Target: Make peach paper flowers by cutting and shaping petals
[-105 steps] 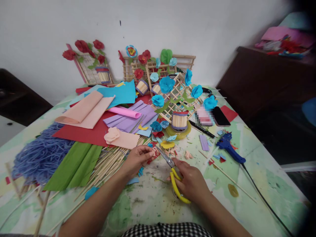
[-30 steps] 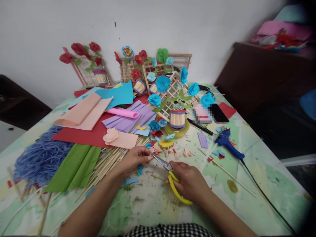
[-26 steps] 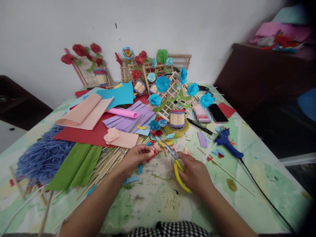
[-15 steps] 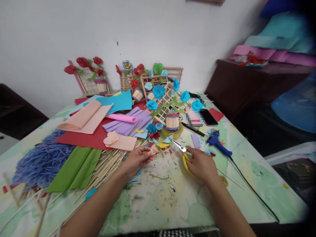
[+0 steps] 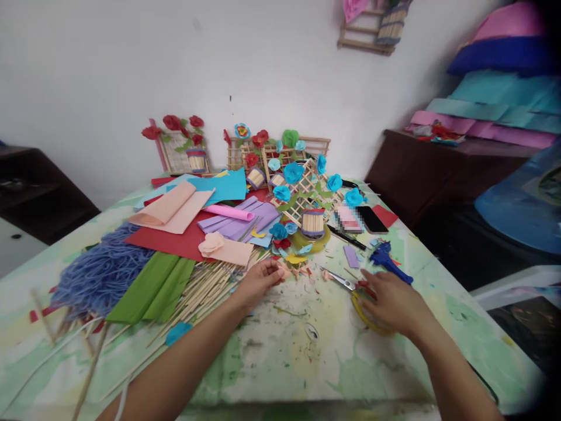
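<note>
My left hand [image 5: 262,280] is closed in a pinch at the middle of the table, its fingertips on a small piece of peach paper [image 5: 284,271]. Scraps in the same colour lie just beyond the fingertips. Farther right, my right hand [image 5: 394,301] has its fingers around the handles of a pair of scissors [image 5: 344,282]. Their metal blades point left and away from me, low over the table. Beyond both hands stands a stick lattice with blue paper flowers [image 5: 293,172] and a small stick pot [image 5: 312,223].
At the left lie blue yarn [image 5: 103,269], green paper [image 5: 151,286], thin sticks [image 5: 205,289] and peach, red and purple sheets. A blue glue gun [image 5: 390,262] and a black phone [image 5: 371,219] are on the right. Flower frames [image 5: 177,149] lean against the wall.
My right hand has moved right with the scissors, away from my left hand. The view has tilted up slightly. My left hand keeps its pinch by the paper scraps.
</note>
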`<state>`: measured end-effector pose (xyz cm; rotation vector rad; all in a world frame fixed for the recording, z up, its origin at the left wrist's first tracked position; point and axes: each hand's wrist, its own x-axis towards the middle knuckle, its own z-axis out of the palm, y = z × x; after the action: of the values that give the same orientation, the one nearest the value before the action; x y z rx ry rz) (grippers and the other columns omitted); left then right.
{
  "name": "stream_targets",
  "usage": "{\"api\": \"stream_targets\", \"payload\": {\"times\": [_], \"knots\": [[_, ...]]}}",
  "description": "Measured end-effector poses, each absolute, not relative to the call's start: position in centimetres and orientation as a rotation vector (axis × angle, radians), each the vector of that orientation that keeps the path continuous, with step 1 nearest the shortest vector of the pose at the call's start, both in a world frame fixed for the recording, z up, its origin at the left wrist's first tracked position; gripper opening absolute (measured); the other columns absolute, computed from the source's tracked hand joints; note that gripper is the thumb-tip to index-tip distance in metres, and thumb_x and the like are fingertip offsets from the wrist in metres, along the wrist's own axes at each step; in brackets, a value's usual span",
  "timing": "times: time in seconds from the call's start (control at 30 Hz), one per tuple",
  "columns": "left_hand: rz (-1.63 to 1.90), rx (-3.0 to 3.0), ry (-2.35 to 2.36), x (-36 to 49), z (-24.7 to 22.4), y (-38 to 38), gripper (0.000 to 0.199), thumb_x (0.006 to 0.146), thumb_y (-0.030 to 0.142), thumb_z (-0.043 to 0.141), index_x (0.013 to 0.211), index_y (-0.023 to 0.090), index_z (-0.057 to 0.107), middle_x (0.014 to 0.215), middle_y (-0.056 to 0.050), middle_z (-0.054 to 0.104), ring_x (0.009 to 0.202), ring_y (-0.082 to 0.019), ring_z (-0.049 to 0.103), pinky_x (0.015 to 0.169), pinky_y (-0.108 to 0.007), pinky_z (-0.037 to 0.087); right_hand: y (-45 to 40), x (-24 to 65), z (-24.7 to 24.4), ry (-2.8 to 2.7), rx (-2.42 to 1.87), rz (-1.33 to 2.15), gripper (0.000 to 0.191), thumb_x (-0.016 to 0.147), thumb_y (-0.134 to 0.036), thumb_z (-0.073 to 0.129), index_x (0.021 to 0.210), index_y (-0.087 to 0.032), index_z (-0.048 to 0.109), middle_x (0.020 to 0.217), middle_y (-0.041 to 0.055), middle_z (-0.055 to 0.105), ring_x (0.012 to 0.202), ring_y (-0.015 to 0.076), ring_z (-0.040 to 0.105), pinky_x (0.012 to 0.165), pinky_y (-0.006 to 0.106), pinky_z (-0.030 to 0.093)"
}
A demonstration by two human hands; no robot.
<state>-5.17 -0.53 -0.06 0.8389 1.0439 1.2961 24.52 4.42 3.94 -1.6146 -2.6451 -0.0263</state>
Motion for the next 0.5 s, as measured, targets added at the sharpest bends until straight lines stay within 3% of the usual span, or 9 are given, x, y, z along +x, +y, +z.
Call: {"api": "stream_targets", "payload": {"times": [0.1, 0.27, 0.4, 0.5], "knots": [[1.298, 0.904, 1.05, -4.8, 0.0, -0.7, 0.028, 0.063, 0.035, 0.075, 0.074, 0.015, 0.059, 0.069, 0.0, 0.062, 0.065, -0.011, 0.057, 0.066, -0.023, 0.043, 3.8, 20.0, 5.9, -2.482, -1.626, -0.026, 0.048, 0.084, -0.052, 0.042, 0.099, -0.012, 0.064, 0.086, 0.0146, 0.065, 0.085, 0.0275, 0.058, 0.065, 0.031, 0.038], [1.326, 1.019, 1.045, -4.4, 0.1, -0.8, 0.025, 0.062, 0.033, 0.075, 0.071, 0.015, 0.06, 0.068, 0.0, 0.063, 0.065, -0.012, 0.058, 0.066, -0.025, 0.044, 3.3, 11.6, 4.7, -2.471, -1.242, 0.613, 0.05, 0.089, -0.052, 0.035, 0.063, -0.017, 0.059, 0.058, 0.0027, 0.059, 0.055, 0.0132, 0.05, 0.051, 0.024, 0.028], [1.37, 0.914, 1.121, -4.6, -0.3, -0.6, 0.028, 0.06, 0.034, 0.076, 0.069, 0.015, 0.058, 0.065, 0.001, 0.062, 0.062, -0.012, 0.058, 0.064, -0.025, 0.045, 4.2, 9.3, 1.8, -2.268, -1.061, 0.812, 0.039, 0.085, -0.043, 0.047, 0.057, -0.016, 0.054, 0.052, -0.0015, 0.051, 0.051, 0.0105, 0.042, 0.049, 0.022, 0.026], [1.358, 0.855, 1.171, -4.7, -0.6, -0.5, 0.027, 0.06, 0.034, 0.075, 0.07, 0.015, 0.058, 0.065, 0.0, 0.062, 0.061, -0.012, 0.058, 0.061, -0.023, 0.043, 4.5, 9.4, 0.3, -2.1, -0.969, 1.051, 0.029, 0.081, -0.036, 0.053, 0.062, -0.015, 0.058, 0.056, -0.0016, 0.054, 0.053, 0.0104, 0.045, 0.05, 0.021, 0.032]]}}
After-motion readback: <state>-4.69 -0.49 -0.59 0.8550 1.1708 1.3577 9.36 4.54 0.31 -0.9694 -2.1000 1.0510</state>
